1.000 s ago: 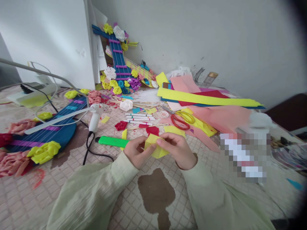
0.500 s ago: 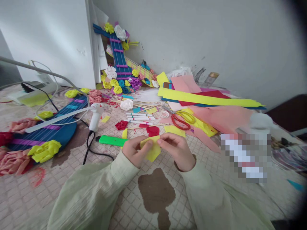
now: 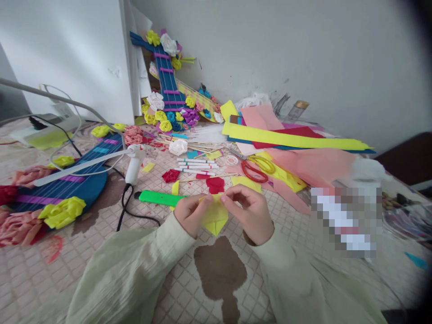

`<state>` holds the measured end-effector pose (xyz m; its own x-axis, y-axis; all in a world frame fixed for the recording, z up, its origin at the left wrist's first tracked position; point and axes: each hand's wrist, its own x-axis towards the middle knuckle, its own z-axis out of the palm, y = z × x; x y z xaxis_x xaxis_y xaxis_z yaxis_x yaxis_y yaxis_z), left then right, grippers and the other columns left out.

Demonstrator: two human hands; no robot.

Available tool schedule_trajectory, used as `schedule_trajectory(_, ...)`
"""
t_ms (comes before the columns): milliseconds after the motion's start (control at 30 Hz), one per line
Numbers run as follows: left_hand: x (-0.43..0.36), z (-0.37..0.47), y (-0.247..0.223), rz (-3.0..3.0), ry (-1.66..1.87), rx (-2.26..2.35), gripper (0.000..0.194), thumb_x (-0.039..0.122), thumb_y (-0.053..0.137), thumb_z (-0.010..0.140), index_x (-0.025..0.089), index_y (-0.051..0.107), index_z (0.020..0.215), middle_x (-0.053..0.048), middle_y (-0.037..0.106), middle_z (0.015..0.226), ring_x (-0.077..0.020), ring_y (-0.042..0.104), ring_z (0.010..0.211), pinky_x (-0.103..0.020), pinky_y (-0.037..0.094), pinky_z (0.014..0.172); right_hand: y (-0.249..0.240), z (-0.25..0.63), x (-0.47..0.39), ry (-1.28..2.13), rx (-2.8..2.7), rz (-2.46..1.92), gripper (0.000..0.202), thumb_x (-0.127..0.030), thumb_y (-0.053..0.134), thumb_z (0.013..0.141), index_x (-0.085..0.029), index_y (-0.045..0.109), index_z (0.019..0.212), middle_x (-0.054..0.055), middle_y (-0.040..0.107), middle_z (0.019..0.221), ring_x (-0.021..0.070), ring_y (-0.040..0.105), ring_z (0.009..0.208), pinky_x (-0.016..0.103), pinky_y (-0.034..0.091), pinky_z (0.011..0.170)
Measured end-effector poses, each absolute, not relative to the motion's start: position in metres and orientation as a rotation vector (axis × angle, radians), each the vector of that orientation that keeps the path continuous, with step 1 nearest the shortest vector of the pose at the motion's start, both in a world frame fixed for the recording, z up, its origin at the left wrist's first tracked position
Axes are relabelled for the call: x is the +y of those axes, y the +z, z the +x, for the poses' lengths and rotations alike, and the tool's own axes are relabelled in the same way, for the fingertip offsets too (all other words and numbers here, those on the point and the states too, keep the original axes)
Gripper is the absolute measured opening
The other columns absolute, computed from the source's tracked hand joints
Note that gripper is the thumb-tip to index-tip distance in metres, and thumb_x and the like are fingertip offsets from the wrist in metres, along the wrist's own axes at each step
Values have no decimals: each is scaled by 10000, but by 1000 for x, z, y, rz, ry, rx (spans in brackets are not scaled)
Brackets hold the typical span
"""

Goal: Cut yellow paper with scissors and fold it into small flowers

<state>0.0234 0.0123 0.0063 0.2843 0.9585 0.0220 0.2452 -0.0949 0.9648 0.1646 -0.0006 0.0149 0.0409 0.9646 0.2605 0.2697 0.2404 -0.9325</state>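
Note:
A small piece of yellow crepe paper (image 3: 216,219) hangs between my two hands, its lower end coming to a folded point. My left hand (image 3: 193,211) pinches its upper left edge between thumb and fingers. On the other side, my right hand (image 3: 250,210) grips the upper right corner, thumb and fingertips together. Just beyond my left hand lies a bright green utility knife (image 3: 158,198), partly covered by that hand. Red paper petals (image 3: 215,184) and a flat yellow paper piece (image 3: 246,183) rest behind my fingers.
At the left, a white glue gun (image 3: 134,168) with a black cord stands near a blue guitar-shaped craft (image 3: 91,180) with paper flowers. Scissors (image 3: 254,172), marker pens (image 3: 197,165) and crepe paper strips (image 3: 293,139) lie farther back. A second decorated guitar (image 3: 167,81) leans upright.
The yellow paper has turned and dropped slightly, and its pointed lower fold now shows. My hands have drawn a little closer together at its top edge.

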Motion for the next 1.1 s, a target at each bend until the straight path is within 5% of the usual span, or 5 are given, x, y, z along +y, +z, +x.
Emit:
schedule_trajectory(467, 13, 24, 7, 1511, 935, 1119, 334, 378, 374, 728, 143, 424, 496, 42, 297, 452, -71, 279, 443, -196, 218, 404, 18, 162, -6, 459, -1781, -1080, 109, -110, 526, 674, -184, 587, 726, 18, 491, 708, 131, 496, 683, 279, 429, 621)
schedule_trajectory(1100, 11, 25, 4, 1539, 900, 968, 221, 322, 503, 684, 116, 550, 618, 18, 486, 508, -80, 430, 470, -175, 349, 424, 19, 169, -3, 835, -1595, -1052, 155, -194, 506, 733, -210, 612, 845, 26, 513, 789, 135, 491, 737, 290, 418, 669)
